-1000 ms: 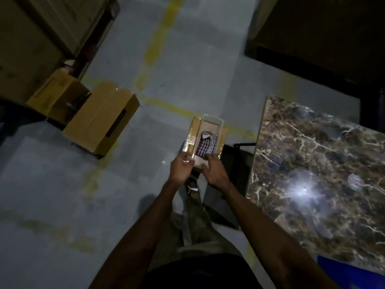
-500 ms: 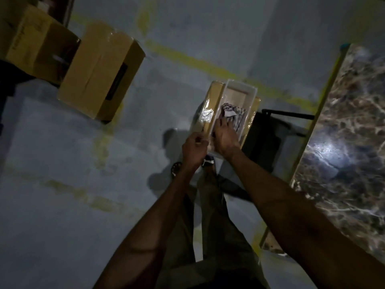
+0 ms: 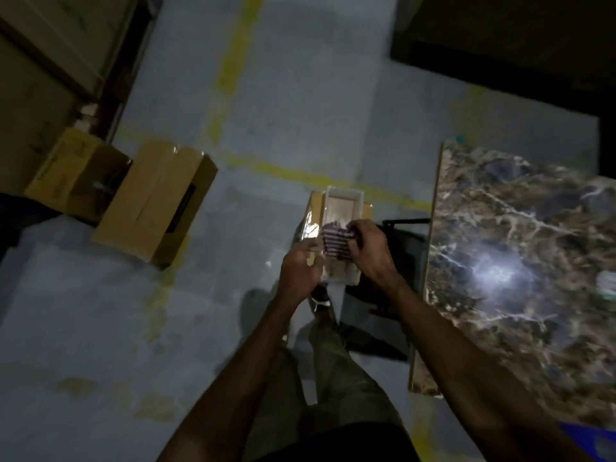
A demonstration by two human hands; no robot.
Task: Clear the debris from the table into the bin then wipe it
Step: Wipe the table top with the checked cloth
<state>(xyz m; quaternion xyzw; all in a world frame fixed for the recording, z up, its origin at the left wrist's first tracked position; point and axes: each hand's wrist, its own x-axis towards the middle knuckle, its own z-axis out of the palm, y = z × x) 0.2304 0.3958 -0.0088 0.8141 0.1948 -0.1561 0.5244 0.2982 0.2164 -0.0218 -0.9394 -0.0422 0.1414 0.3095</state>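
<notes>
I stand beside a dark marble table [image 3: 520, 248] on my right. Out in front of me over the floor I hold a small white tray-like box [image 3: 343, 201] with plastic-wrapped cardboard under it. My left hand [image 3: 300, 271] grips its near left edge. My right hand [image 3: 370, 251] pinches a checked cloth [image 3: 335, 243] that lies in the box. A small pale scrap [image 3: 606, 285] lies on the table near its right edge. A dark bin-like frame [image 3: 400, 255] stands on the floor between the box and the table, mostly hidden.
Two brown cardboard boxes [image 3: 156, 208] sit on the grey floor at the left, near a wooden cabinet [image 3: 50, 61]. Yellow lines cross the floor. Something blue [image 3: 590, 438] shows at the table's near right corner. My legs and a shoe are below the box.
The view swung back towards the table. My right hand moved from the box's near edge onto the checked cloth and now pinches it, while the left hand kept its grip.
</notes>
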